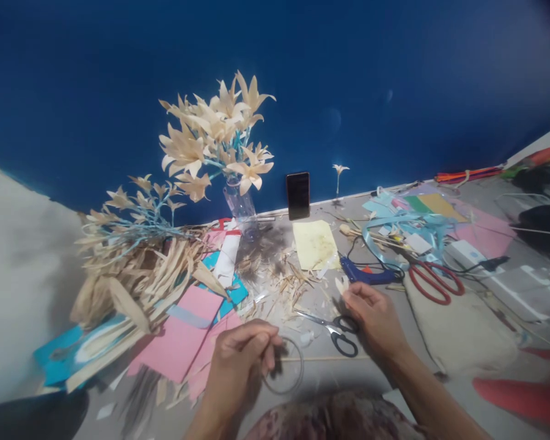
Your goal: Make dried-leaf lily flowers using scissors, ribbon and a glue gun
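Observation:
Between its thumb and fingers, my left hand (pixel 247 351) pinches a thin grey loop of what looks like wire (pixel 302 362), which hangs below the fingertips. My right hand (pixel 373 311) is closed on a small cream petal-like piece (pixel 341 285) that pokes up past the fingertips. Black-handled scissors (pixel 333 328) lie between the hands, their points toward the left. Just beyond my right hand is a blue glue gun (pixel 371 273). Pale shavings and strips (pixel 293 278) are scattered ahead of both hands.
A vase (pixel 241 205) of cream flowers (pixel 220 122) stands at the back, beside an upright phone (pixel 298 195). Dried husks (pixel 142 275) and pink paper (pixel 183 336) pile up left. Rightward lie red-handled scissors (pixel 435 282), blue ribbon (pixel 403 229) and a power strip (pixel 495 284).

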### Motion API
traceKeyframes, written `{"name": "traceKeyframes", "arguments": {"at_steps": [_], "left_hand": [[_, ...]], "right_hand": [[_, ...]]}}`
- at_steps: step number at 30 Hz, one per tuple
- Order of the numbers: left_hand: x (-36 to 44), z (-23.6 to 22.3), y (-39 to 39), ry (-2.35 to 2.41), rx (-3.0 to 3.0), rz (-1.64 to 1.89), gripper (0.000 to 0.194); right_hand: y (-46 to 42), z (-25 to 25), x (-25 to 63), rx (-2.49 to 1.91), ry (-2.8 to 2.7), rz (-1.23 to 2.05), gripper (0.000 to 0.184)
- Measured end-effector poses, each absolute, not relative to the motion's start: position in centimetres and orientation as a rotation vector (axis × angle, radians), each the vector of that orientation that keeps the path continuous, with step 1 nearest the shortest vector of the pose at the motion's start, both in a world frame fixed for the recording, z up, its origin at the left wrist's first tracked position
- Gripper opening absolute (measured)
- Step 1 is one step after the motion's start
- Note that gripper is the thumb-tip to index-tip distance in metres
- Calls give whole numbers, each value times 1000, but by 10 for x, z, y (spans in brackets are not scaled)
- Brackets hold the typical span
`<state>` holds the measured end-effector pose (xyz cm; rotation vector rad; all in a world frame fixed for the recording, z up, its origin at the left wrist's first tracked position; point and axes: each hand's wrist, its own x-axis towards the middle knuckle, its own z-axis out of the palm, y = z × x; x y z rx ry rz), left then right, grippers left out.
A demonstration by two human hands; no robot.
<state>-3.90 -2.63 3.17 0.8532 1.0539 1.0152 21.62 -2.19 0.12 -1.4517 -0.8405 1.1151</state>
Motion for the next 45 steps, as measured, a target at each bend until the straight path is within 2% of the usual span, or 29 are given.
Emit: {"name": "traceKeyframes", "arguments": {"at_steps": [5, 13, 19, 26, 30, 33, 38, 43, 45], "left_hand": [[-52, 35, -29, 1194, 1040, 1061, 11], [-54, 27, -46, 1027, 726, 1004, 32], [-54, 18, -55, 923, 769, 870, 36], [-54, 22, -57, 795, 558, 859, 39], [-78, 16, -61, 982, 796, 816, 23], [-94, 14, -61, 1154, 1069, 912, 12], [-93, 19, -56, 1263, 1291, 937, 23], [-75, 24, -49, 1619, 1247, 903, 11], [-69, 25, -46, 1702, 1249, 894, 13]], "right_hand": [[-24, 2, 219, -1485, -882, 1076, 30], [-26, 3, 221, -1485, -847, 1073, 27], [-32, 4, 220, -1522, -852, 1072, 26], [-31, 11, 213, -1541, -827, 1077, 26], [-29, 3, 212, -1538, -868, 1092, 26], [-26, 0, 210, -1529, -861, 1114, 25], [-21, 1, 207, -1514, -878, 1138, 23], [-22, 4, 211, -1523, -863, 1110, 24], [-25, 4, 213, -1545, -871, 1078, 24]]}}
